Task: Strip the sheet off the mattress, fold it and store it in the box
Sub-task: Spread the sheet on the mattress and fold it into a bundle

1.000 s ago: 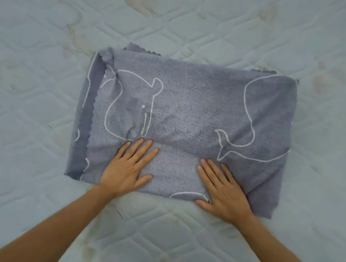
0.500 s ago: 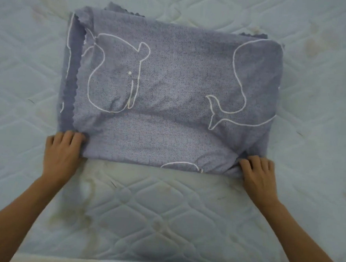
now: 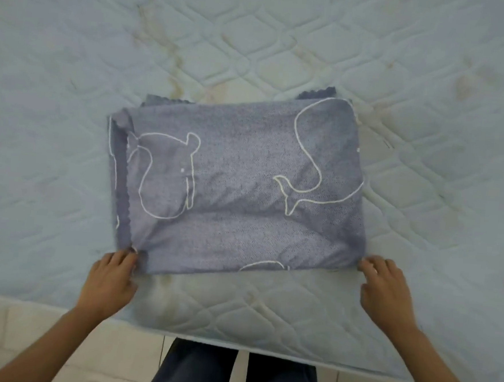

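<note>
Head view — folded whale-print sheet on mattress.
Near corners are touched by left hand, right hand — blurred, grasp cannot be told.

A second ago our left grip and right grip lay flat on the near middle of the folded sheet. Since then they have slid apart to its near corners, fingers curled at the edge. Our view has drawn back too: the near edge of the mattress, the floor and our dark trousers now show.
</note>
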